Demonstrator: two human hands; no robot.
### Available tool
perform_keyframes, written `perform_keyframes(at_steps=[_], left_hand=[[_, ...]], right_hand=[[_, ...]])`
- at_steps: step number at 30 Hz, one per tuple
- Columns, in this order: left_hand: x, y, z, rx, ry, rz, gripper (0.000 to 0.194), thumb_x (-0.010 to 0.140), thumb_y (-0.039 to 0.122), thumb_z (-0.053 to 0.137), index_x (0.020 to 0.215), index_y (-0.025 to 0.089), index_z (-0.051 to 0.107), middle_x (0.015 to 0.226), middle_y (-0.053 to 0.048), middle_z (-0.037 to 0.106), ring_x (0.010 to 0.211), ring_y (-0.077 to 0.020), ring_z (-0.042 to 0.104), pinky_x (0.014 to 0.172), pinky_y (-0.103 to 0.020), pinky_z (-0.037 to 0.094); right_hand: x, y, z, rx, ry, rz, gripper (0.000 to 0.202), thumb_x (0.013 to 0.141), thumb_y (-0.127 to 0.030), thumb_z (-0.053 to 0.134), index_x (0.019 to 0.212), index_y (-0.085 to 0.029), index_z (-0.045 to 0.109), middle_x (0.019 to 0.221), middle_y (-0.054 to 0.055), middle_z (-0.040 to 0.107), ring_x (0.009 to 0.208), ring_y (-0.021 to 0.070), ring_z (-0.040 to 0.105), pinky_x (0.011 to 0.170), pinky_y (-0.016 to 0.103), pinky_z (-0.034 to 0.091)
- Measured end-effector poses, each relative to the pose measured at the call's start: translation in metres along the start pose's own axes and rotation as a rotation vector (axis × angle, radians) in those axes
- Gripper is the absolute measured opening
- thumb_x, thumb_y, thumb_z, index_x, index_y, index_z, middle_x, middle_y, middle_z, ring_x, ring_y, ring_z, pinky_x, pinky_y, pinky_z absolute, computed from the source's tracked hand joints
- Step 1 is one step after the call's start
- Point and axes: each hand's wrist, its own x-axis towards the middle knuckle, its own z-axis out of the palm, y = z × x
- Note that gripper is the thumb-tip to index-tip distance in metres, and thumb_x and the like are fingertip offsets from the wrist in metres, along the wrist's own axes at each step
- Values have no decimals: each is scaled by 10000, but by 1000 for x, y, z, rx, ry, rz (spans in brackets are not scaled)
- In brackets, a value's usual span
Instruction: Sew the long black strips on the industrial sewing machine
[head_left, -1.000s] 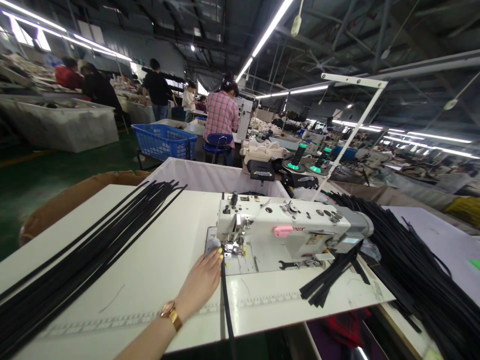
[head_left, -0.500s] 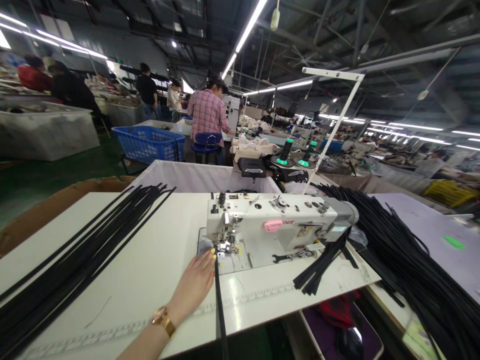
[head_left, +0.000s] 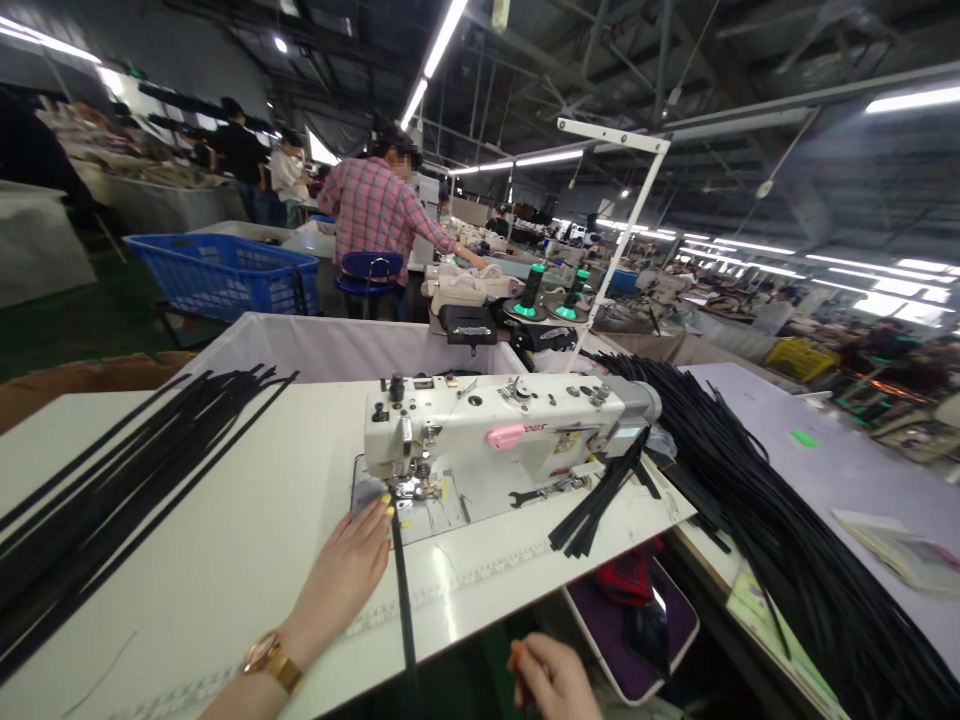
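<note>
A white sewing machine stands on the pale worktable. A narrow black strap runs from its needle area over the front edge. My left hand, with a gold watch at the wrist, lies on the table beside the needle area; its fingertips press at the strap's upper end. Low in the view, past the table's front edge, my right hand is curled, with a small orange thing at its fingertips that I cannot make out.
Black straps lie at the left, and a large bundle at the right. More straps hang near the machine. Behind are a white bin, thread cones and a person in a plaid shirt.
The view has turned to the right. My right hand has come into view at the bottom. My left hand stays by the needle area. The person in plaid now reaches out an arm.
</note>
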Motion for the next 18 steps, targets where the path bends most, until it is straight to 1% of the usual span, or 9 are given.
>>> perform_keyframes(at_steps=[2, 4, 6, 7, 8, 10, 12, 15, 18], left_hand=[[-2, -3, 5, 0, 15, 20, 433, 969, 328, 393, 1323, 134, 550, 1415, -131, 523, 1314, -301, 478, 1097, -545, 398], [-3, -7, 11, -8, 33, 34, 442, 964, 340, 397, 1321, 132, 554, 1415, -142, 521, 1307, -312, 484, 1095, -549, 391], [-5, -11, 17, -18, 37, 45, 457, 958, 354, 400, 1318, 121, 559, 1415, -152, 517, 1308, -324, 480, 1099, -551, 380], [-6, -13, 20, -22, 34, 52, 463, 956, 357, 402, 1317, 114, 560, 1416, -155, 515, 1312, -328, 474, 1101, -552, 374], [-6, -14, 22, -23, 28, 58, 468, 955, 357, 402, 1319, 106, 558, 1418, -157, 513, 1316, -329, 468, 1104, -551, 369], [-7, -16, 25, -15, 18, 65, 474, 956, 351, 405, 1332, 98, 545, 1426, -156, 505, 1324, -326, 459, 1108, -549, 361], [-6, -15, 24, -5, 18, 57, 477, 958, 352, 415, 1345, 99, 532, 1434, -153, 497, 1327, -321, 456, 1111, -544, 359], [-3, -10, 18, 2, 20, 39, 462, 966, 343, 416, 1339, 97, 535, 1425, -153, 507, 1325, -312, 459, 1109, -533, 368], [0, -3, 8, -3, 18, 15, 422, 971, 298, 405, 1318, 106, 550, 1410, -144, 526, 1321, -300, 466, 1104, -526, 381]], right_hand=[[15, 9, -45, -205, 224, -70, 467, 949, -517, 420, 745, -154, 633, 615, 25, 600, 610, 152, 559, 610, 263, 383], [27, 14, -92, -500, 410, -90, 394, 973, -430, 396, 818, -160, 637, 754, 57, 649, 717, 174, 595, 673, 274, 410], [38, 16, -132, -864, 498, -78, 316, 984, -352, 383, 952, -181, 646, 911, 61, 671, 815, 180, 634, 704, 269, 424], [45, 16, -147, -1028, 513, -61, 289, 985, -314, 373, 1032, -204, 636, 976, 53, 666, 820, 176, 648, 676, 265, 421], [52, 16, -160, -1124, 516, -49, 277, 980, -276, 375, 1100, -227, 619, 1022, 46, 659, 808, 174, 658, 642, 264, 410], [68, 16, -175, -1237, 502, -42, 312, 963, -214, 381, 1199, -276, 575, 1081, 35, 643, 780, 173, 671, 579, 265, 374], [83, 17, -180, -1290, 466, -62, 339, 947, -178, 392, 1213, -300, 563, 1104, 30, 636, 769, 176, 680, 551, 267, 346], [100, 18, -179, -1367, 388, -111, 299, 928, -132, 399, 1098, -264, 607, 1107, 40, 632, 740, 179, 690, 534, 271, 331], [106, 21, -181, -1415, 335, -163, 272, 897, -69, 385, 968, -198, 613, 1060, 68, 634, 724, 194, 694, 528, 274, 338]])
